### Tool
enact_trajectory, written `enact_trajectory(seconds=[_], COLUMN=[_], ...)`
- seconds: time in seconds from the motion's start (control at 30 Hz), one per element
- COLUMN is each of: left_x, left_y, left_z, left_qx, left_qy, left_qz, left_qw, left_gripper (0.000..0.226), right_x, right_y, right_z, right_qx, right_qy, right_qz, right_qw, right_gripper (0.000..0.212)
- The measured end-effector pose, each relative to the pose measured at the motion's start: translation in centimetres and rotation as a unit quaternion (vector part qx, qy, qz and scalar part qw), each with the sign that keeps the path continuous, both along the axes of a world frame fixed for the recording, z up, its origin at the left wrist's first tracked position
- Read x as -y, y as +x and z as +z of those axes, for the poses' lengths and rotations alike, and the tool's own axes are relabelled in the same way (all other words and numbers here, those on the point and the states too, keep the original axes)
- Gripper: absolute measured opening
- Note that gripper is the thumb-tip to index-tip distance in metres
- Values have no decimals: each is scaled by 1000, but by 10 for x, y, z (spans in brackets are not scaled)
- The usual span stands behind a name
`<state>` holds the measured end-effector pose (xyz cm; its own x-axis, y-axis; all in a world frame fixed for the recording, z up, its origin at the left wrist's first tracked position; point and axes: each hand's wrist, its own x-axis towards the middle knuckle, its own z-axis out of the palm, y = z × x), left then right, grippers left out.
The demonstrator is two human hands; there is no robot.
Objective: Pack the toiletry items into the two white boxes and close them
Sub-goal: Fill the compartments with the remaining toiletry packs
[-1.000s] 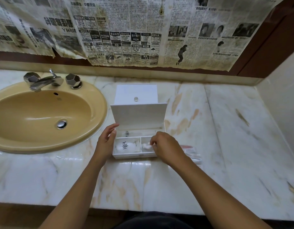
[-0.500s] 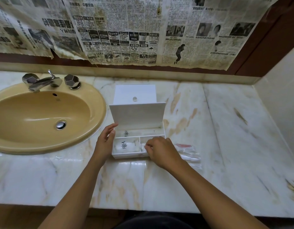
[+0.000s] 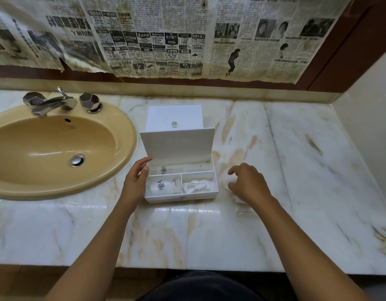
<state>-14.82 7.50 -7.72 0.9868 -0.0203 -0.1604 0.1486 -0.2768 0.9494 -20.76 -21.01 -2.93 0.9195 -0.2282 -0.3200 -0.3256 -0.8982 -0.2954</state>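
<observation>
Near the front edge of the marble counter [image 3: 209,235], two bare arms reach in from 6 o'clock. Just past them sits an open white box [image 3: 181,195] with its lid [image 3: 176,143] standing up at the back. This box has three parts inside. The front left part holds a soft white packet [image 3: 160,186] with a dark compass mark on it. The front right part holds a clear packet of small white sticks [image 3: 196,186]; they look like cotton buds, but it is hard to be sure. The long back part holds another clear packet [image 3: 166,170] with the same mark, and what is in it is too faint to tell.

At 3 o'clock from the box, a clear plastic bag [image 3: 242,206] lies on the counter, mostly hidden under the right hand [image 3: 247,183]. That hand hovers over the bag with fingers loosely curled and spread apart. I cannot tell if it touches the bag.

At 9 o'clock from the box, the left hand [image 3: 136,181] rests its straight fingers on the box's left wall.

Behind the open box, at 12 o'clock, a second white box [image 3: 174,116] sits closed, with a small clear knob [image 3: 174,124] on top.
</observation>
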Motion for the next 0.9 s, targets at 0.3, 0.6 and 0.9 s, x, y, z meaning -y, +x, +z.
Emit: enact_trajectory(seconds=[0.3, 0.6, 0.9], left_x=[0, -1, -1], left_y=[1, 2, 1], left_z=[-2, -4, -4], left_qx=[3, 5, -2], left_qy=[6, 7, 14], left_qz=[1, 4, 3], left_qw=[1000, 1000, 1000], left_gripper=[26, 28, 27], right_x=[8, 5, -6], right_y=[-7, -5, 2], right_z=[-18, -16, 1], right_qx=[-53, 13, 136], right_qy=[-4, 50, 132], right_qz=[-42, -79, -72], right_qw=[998, 996, 979], right_gripper=[20, 22, 14])
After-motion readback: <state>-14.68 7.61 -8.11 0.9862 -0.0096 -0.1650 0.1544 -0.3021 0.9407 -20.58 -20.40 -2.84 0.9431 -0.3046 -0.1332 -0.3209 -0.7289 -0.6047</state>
